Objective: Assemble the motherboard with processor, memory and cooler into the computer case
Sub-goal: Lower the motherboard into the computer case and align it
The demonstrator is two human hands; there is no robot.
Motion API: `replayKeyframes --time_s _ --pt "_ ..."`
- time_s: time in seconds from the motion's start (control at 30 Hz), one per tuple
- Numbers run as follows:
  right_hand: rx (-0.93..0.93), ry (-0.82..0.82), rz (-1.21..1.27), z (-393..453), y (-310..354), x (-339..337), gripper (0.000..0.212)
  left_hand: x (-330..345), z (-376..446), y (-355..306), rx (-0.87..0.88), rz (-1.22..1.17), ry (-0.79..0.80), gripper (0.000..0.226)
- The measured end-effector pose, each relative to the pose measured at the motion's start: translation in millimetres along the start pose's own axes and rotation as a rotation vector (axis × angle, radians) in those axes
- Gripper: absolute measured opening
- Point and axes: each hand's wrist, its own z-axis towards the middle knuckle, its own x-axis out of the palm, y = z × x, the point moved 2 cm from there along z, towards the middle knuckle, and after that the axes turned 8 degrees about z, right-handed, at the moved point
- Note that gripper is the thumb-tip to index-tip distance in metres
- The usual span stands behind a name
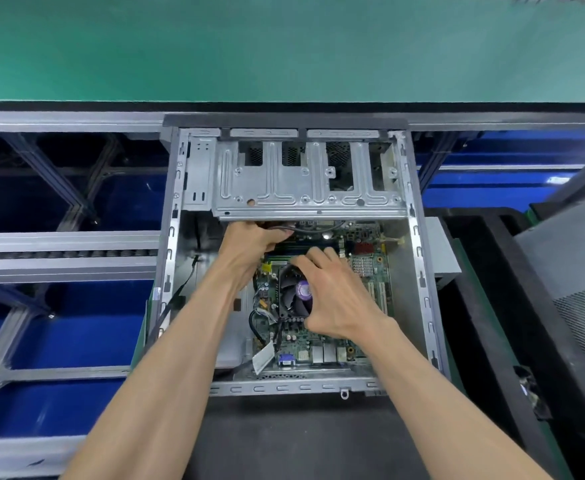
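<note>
A: Where is the motherboard (322, 337) sitting?

B: It is lying flat inside the open computer case (419, 258), toward the right half of the floor, with its port row facing the near wall. The case itself is lying on its side on a dark mat (284, 438).

A: And the cooler?

B: The cooler (293, 292) is sitting on the board, near its middle, with a black fan and a purple hub label showing. The right hand (339, 299) is lying over its right side, fingers curled around the far edge of the fan housing and thumb coming in at the near edge. It is gripping the cooler, as far as I can judge.

A: What is the left hand doing?

B: The left hand (249, 247) is reaching to the far end of the board, just under the drive cage (305, 178). Its fingers are bent closed around a bundle of dark cables (294, 231) there. The memory sticks (301, 249) are standing in their slots just right of that hand.

A: Anything else nearby?

B: A green surface (284, 46) is stretching across the far side, blue bins (59, 334) are sitting under metal rails on the left, and a grey side panel (575, 271) is leaning at the right edge.
</note>
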Motion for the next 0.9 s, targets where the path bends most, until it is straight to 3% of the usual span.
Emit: replayKeyframes --time_s 0.23,0.9 --pt "-0.002 0.009 0.026 1.4 -0.3 0.3 0.081 -3.4 4.6 5.1 0.06 0.008 0.028 0.029" --pt "-0.002 0.075 -0.026 1.9 5.2 -3.6 0.075 -3.3 9.7 4.8 0.028 0.011 0.029 0.024"
